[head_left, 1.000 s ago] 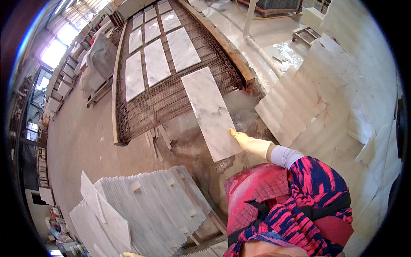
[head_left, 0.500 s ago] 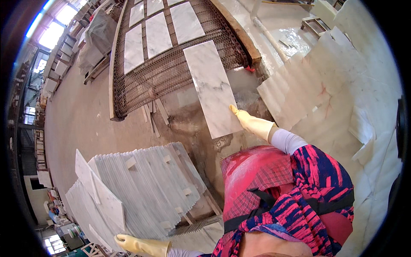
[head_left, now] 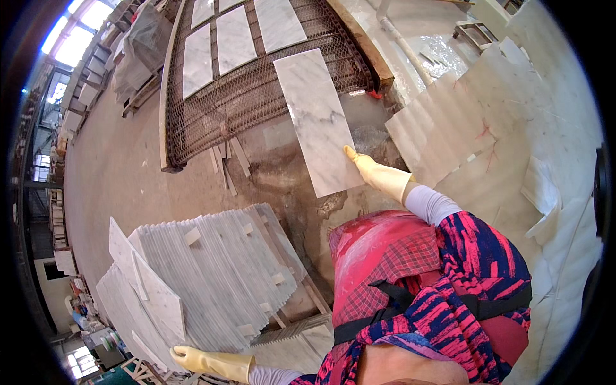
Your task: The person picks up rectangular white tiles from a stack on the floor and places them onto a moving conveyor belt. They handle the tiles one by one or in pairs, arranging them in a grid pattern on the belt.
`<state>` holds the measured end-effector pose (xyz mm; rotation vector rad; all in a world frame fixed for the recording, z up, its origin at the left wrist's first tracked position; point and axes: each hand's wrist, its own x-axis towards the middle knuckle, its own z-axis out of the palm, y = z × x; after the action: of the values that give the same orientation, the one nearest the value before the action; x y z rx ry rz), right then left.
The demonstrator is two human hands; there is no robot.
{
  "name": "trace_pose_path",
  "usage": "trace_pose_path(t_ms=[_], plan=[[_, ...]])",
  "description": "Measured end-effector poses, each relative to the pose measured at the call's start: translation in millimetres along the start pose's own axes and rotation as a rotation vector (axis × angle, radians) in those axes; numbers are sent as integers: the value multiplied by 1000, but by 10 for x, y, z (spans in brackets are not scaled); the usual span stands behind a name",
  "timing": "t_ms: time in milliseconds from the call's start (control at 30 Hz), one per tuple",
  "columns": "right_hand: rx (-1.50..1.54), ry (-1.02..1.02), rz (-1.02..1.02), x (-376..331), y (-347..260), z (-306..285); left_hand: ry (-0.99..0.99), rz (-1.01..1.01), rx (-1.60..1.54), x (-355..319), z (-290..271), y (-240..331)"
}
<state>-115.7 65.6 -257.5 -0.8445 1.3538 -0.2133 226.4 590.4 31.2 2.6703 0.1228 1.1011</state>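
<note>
In a yellow rubber glove, my right hand [head_left: 375, 169] grips the right edge of a long white marble tile [head_left: 317, 122] with grey veins, thumb on top. The tile's far end overlaps the near end of a mesh conveyor belt [head_left: 256, 106], and its near end reaches over the wet floor. My left hand [head_left: 208, 362], in a matching glove, is closed beside the lower edge of a white slab [head_left: 157, 292] leaning on a stack of marble tiles [head_left: 212, 276] at the lower left. What its fingers hold, if anything, is hidden.
Several more marble tiles [head_left: 237, 42] lie on the conveyor, bordered by a wooden rail [head_left: 360, 38]. Narrow offcut strips [head_left: 240, 157] lie on the floor near it. Pale sheeting [head_left: 449, 128] covers the right side. A covered pile [head_left: 138, 51] stands at the far left.
The whole scene sits slightly higher in the picture. My hands, the marble tile and the stack keep nearly the same places relative to each other.
</note>
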Motion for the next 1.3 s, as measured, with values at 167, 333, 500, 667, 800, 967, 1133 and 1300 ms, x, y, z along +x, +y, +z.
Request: trace_pose_path(t_ms=[167,333,500,667,800,967,1133,1300], plan=[[9,-35,-12,174,68,12,4,-1,14,-28,-63,-71],[11,1,-10,164,20,-50,-1,-2,18,-16,-19,-86],[-18,56,8,148,-6,-9,6,-14,52,-32,-58,-170],[-15,7,-6,240,7,-42,17,-14,64,33,-42,-210],[-33,28,-13,314,16,-62,25,-15,68,75,-32,-203],[-5,17,-41,393,67,-25,30,-16,86,105,10,-240],[4,38,-55,366,28,-53,24,-11,82,187,87,-253],[39,29,-81,386,27,-73,22,-5,85,298,187,-321]])
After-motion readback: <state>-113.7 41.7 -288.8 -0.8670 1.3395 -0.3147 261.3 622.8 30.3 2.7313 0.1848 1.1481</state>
